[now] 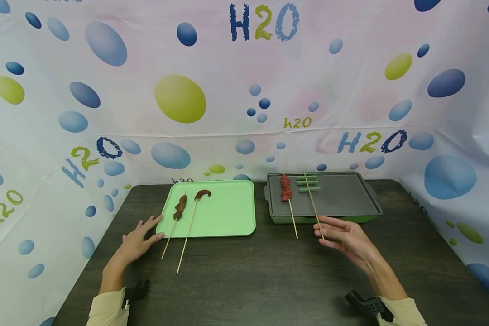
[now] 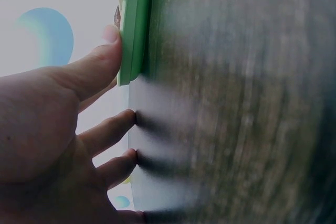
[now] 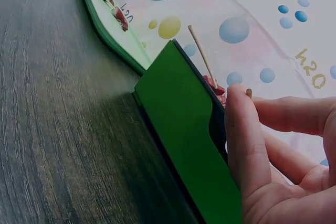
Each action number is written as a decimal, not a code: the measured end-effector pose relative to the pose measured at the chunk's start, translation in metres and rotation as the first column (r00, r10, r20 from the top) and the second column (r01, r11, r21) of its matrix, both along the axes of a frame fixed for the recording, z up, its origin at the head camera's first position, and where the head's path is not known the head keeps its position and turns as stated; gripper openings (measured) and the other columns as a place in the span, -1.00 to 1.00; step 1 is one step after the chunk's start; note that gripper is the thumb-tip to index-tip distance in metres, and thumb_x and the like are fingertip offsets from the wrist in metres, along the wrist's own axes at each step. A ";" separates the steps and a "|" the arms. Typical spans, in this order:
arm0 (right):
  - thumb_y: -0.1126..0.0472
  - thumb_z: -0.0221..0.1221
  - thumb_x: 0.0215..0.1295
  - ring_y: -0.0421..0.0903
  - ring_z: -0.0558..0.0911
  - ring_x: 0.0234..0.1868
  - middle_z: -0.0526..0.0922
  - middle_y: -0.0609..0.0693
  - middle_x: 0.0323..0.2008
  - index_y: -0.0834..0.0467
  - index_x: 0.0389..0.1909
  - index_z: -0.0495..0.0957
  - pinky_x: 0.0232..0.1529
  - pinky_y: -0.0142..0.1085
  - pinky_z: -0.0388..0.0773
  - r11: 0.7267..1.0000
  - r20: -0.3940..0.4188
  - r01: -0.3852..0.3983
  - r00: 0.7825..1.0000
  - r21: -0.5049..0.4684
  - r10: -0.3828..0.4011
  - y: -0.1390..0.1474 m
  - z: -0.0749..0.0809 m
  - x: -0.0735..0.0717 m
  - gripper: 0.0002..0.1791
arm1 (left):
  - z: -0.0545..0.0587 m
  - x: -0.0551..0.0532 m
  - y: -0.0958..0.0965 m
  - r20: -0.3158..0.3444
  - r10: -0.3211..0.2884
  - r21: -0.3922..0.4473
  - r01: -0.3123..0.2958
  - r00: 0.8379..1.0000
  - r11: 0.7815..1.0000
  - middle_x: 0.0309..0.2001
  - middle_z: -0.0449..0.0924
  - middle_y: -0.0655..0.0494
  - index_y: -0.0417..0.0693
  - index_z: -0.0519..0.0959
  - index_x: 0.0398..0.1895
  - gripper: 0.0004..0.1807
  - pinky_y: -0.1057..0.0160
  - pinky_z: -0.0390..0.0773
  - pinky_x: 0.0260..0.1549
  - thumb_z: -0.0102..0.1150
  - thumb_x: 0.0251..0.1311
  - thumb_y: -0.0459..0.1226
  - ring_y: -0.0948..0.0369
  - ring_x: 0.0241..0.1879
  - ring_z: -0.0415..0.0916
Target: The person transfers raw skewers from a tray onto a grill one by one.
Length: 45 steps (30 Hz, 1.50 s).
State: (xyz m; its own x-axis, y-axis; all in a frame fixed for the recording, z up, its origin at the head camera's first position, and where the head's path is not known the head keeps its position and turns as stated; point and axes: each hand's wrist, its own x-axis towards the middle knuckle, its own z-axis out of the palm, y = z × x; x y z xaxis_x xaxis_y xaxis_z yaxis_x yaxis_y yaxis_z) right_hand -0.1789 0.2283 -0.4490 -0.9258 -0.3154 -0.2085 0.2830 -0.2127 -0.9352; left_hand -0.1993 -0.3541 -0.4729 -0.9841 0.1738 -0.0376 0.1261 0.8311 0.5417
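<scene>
My right hand (image 1: 348, 237) pinches the lower end of a wooden stick between thumb and fingers. That stick belongs to a green vegetable skewer (image 1: 308, 183), whose green pieces lie over the grill plate (image 1: 342, 194). Left of it on the same plate rests a red meat skewer (image 1: 286, 188), its stick sticking out over the front edge. My left hand (image 1: 136, 242), fingers spread, touches the left edge of the light green tray (image 1: 228, 213); in the left wrist view the thumb (image 2: 107, 51) is against the rim. The tray holds a brown meat skewer (image 1: 180, 208) and a curled tentacle skewer (image 1: 202, 194).
The grill plate sits on a green base (image 3: 178, 114), close to the tray's right side. Both tray skewers have sticks reaching over its front edge onto the dark wooden table (image 1: 244, 280). A patterned cloth (image 1: 228, 68) hangs behind.
</scene>
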 end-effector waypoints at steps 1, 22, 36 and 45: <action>0.34 0.14 0.32 0.01 0.60 0.05 0.63 0.10 0.01 0.39 0.41 0.05 0.02 -0.17 0.52 1.000 0.001 -0.002 1.000 0.006 0.002 0.000 0.000 -0.001 -0.29 | 0.000 0.000 0.000 -0.001 0.001 -0.001 -0.001 1.000 1.000 0.41 0.00 -0.33 -0.05 0.14 0.45 -0.27 -0.63 -0.32 -0.07 0.06 0.30 0.02 -0.41 0.35 -0.24; 0.24 0.14 0.34 0.06 0.59 0.06 0.53 0.26 0.11 0.44 0.37 0.11 0.04 -0.06 0.49 0.999 0.012 0.006 1.000 0.050 -0.007 -0.002 -0.002 -0.002 -0.31 | -0.003 0.001 -0.003 -0.004 0.003 -0.013 -0.003 1.000 1.000 0.41 0.00 -0.32 -0.01 0.14 0.46 -0.27 -0.64 -0.30 -0.08 0.05 0.30 0.04 -0.40 0.35 -0.23; 0.13 0.15 0.35 -0.01 0.60 0.03 0.56 0.18 0.06 0.44 0.30 0.23 0.01 -0.07 0.52 0.967 -0.125 0.129 0.987 0.220 -0.104 0.009 0.010 0.006 -0.35 | 0.000 0.001 0.000 0.007 0.002 0.002 -0.002 1.000 1.000 0.41 -0.01 -0.34 -0.03 0.13 0.46 -0.27 -0.62 -0.34 -0.05 0.05 0.30 0.03 -0.42 0.35 -0.26; 0.15 0.13 0.36 0.01 0.61 0.01 0.62 0.10 0.00 0.39 0.27 0.30 -0.02 -0.13 0.55 0.973 -0.238 0.121 0.969 0.196 -0.072 0.001 0.033 0.014 -0.44 | 0.000 -0.001 0.000 0.007 0.006 -0.001 -0.006 1.000 1.000 0.41 0.00 -0.33 -0.05 0.14 0.45 -0.26 -0.62 -0.35 -0.05 0.05 0.30 0.04 -0.42 0.35 -0.26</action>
State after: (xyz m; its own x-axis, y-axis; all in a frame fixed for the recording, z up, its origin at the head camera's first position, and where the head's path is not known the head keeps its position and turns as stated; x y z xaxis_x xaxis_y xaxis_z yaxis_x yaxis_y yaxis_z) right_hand -0.1647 0.2291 -0.4162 -0.9801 -0.1943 -0.0402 0.0455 -0.0228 -0.9987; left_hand -0.2007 -0.3543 -0.4733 -0.9848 0.1676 -0.0450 0.1170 0.8325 0.5416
